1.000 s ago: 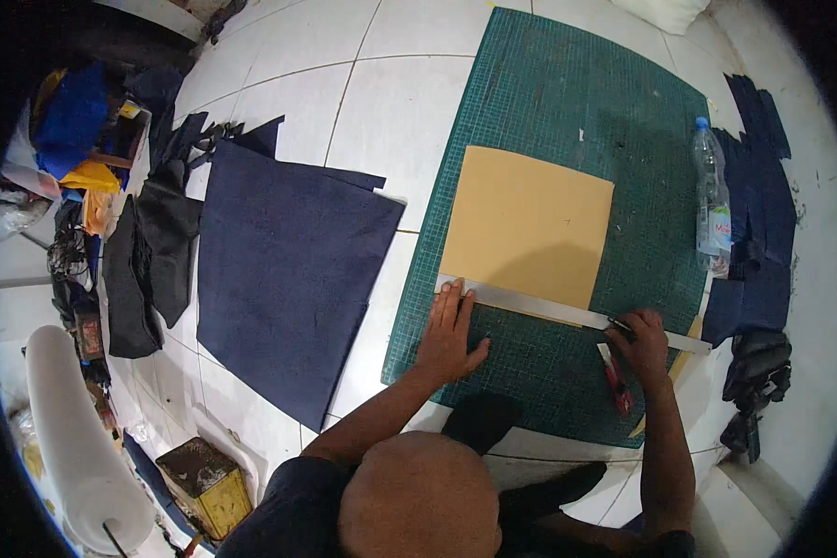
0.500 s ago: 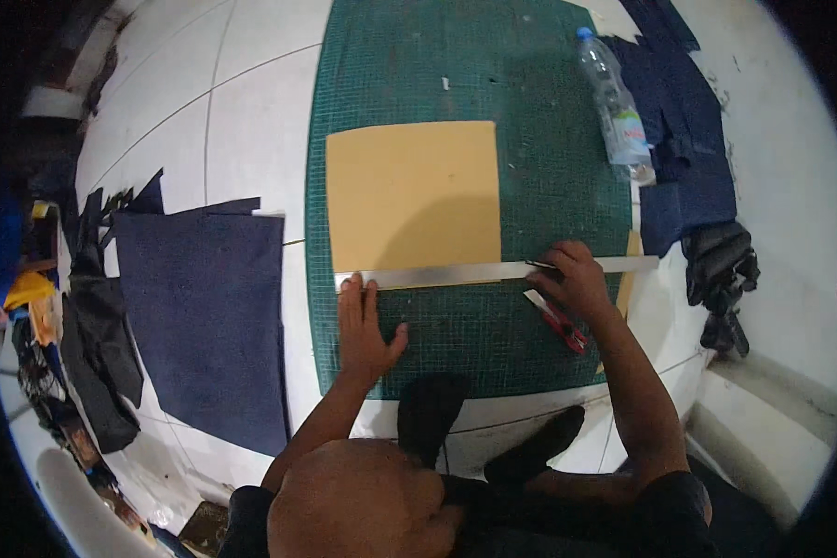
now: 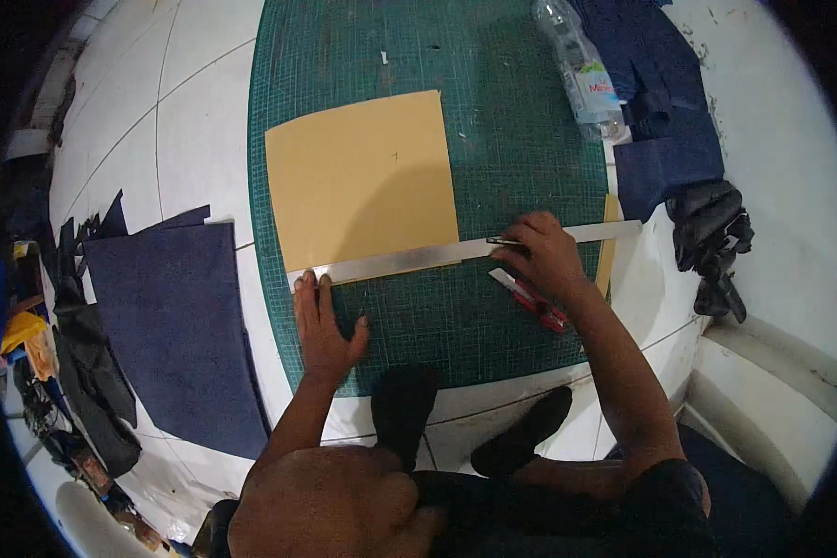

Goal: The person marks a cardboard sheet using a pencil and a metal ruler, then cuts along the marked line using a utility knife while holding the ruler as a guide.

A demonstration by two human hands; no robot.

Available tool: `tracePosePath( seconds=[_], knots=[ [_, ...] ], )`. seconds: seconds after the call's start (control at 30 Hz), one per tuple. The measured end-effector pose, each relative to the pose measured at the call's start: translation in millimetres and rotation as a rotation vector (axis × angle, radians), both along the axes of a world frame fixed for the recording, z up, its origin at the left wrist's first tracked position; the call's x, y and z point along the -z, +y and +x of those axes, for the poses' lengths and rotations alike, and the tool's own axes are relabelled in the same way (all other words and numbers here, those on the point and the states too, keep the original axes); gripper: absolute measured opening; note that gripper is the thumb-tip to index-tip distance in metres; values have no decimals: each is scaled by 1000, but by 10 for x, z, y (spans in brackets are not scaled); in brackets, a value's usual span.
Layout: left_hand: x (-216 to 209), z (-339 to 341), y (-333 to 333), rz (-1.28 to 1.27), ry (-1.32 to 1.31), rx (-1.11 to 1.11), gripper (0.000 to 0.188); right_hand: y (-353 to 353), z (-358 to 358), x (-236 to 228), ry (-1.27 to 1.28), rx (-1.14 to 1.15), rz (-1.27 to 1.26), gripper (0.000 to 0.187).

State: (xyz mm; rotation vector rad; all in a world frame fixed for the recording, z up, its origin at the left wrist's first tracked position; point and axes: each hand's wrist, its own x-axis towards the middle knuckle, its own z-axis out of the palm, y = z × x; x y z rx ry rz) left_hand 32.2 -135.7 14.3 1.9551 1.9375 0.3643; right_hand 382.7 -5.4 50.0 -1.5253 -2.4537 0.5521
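A tan sheet of card (image 3: 353, 177) lies on the green cutting mat (image 3: 516, 139), with a small mark on it. Along its near edge runs a long metal ruler (image 3: 395, 259), extending right past the mat. The fingertips of my left hand (image 3: 325, 330) press on the ruler's left end, fingers stretched and thumb apart. My right hand (image 3: 547, 256) is closed round a slim dark pen (image 3: 507, 242), resting over the ruler right of the card. Just below that hand lies a red utility knife (image 3: 538, 307) with its pale blade pointing up-left.
Dark blue cloth (image 3: 167, 316) lies on white floor tiles at left, beside black fabric pieces (image 3: 93, 372). At right are a clear plastic bottle (image 3: 586, 88), more blue cloth (image 3: 670, 167) and a crumpled black bundle (image 3: 707, 242). My dark-socked feet (image 3: 405, 409) touch the mat's near edge.
The whole view has shifted and turned slightly, so everything appears farther left. Both hands keep their places at the ruler, and the pen stays in my right hand.
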Motion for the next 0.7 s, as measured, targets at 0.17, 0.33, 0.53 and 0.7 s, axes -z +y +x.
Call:
tracePosePath(
  seconds=[0.17, 0.33, 0.53, 0.7],
  knots=[
    [-1, -19, -5, 39, 12, 21, 87, 12, -76, -56, 204, 200, -95, 26],
    [-35, -9, 12, 6, 6, 14, 86, -68, -385, 10, 928, 536, -445, 30],
    [7, -39, -5, 21, 49, 33, 87, -242, -866, 22, 743, 293, -594, 26],
    [15, -31, 7, 32, 34, 37, 88, -265, -943, 180, 796, 317, -453, 17]
  ],
)
